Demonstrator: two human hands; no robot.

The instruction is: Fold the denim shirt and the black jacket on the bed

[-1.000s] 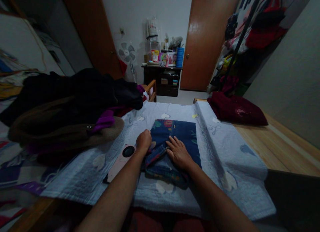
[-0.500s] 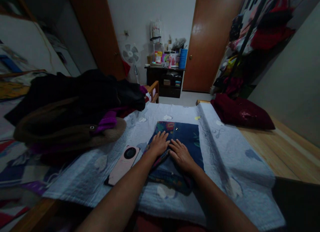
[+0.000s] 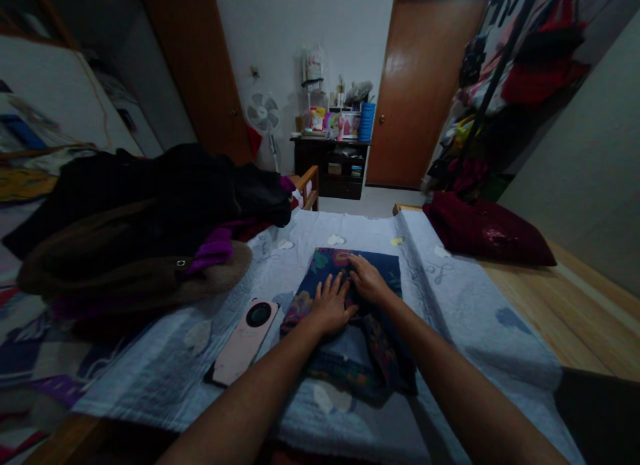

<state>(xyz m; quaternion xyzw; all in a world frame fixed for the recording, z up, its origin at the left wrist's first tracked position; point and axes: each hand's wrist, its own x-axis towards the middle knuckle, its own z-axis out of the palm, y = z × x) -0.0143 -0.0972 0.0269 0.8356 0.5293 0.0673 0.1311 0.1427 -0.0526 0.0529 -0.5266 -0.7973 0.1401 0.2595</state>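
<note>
A folded blue denim garment with a floral print (image 3: 309,293) lies in front of me. My left hand (image 3: 331,306) rests flat on its left middle, fingers spread. Higher up and to the right, my right hand (image 3: 369,278) bends its fingers over the cloth and seems to grip a fold; its fingertips are partly hidden. Below the hands, a loose flap and a paler inner side show. To the left of the garment lies a pink phone (image 3: 240,350) with a round black camera ring, touched by neither hand.
A pale blue cloth with cloud shapes (image 3: 435,358) covers the table. Dark coats (image 3: 165,191) are heaped at the left. A maroon folded cloth (image 3: 485,228) sits at the right. Farther back stand a fan (image 3: 263,111), a dark cabinet (image 3: 327,175) and a wooden door (image 3: 415,91).
My right hand has moved up and its fingers have bent over the cloth. My left hand has shifted slightly right and down. The garment's button strip is now covered, with more floral print showing.
</note>
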